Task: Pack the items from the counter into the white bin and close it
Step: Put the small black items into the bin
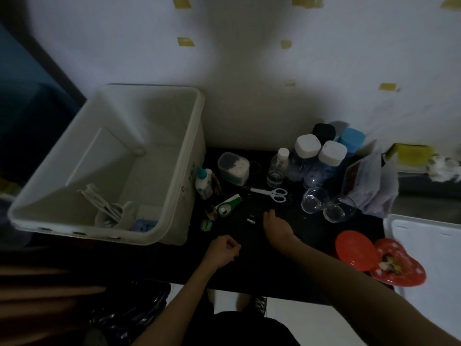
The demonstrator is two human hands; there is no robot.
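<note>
The white bin stands open at the left of the dark counter, with a few small items lying on its floor. Beside it on the counter are a white squeeze bottle, a clear box of cotton swabs, a green and white tool, white-handled scissors and small batteries. My right hand rests palm down just right of the batteries, fingers together, nothing visibly in it. My left hand is curled into a fist at the counter's front edge; what it holds is hidden.
Clear bottles with white caps, a small bottle and two glass cups stand at the back right beside a plastic bag. A red lid and a red heart-shaped tin lie front right. The white bin lid lies at the far right.
</note>
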